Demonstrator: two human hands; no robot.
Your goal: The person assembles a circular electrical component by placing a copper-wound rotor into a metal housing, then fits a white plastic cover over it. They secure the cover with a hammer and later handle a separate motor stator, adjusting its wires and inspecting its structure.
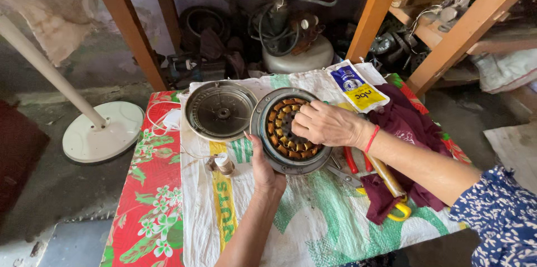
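A: Where's the motor core [290, 131]?

B: On the white woven sack [313, 216], middle of the low table, just right of the round metal cover [220, 110]. My left hand [263, 163] grips its lower rim, thumb over the edge. My right hand [324, 124] lies on top, fingers curled down onto the copper coils [282, 111]; I can't tell if they pinch a wire.

A: How does it handle?

B: Looks heavy and stiff: cast metal ring, steel core. The windings look fragile, thin wire, easy to nick. I'd hold the outer rim only, never the coils.

A: Anything close by?

B: Red-handled pliers [351, 160] just under my right wrist, maroon cloth [405, 127] beyond, small thread spool [224, 163] to the left.
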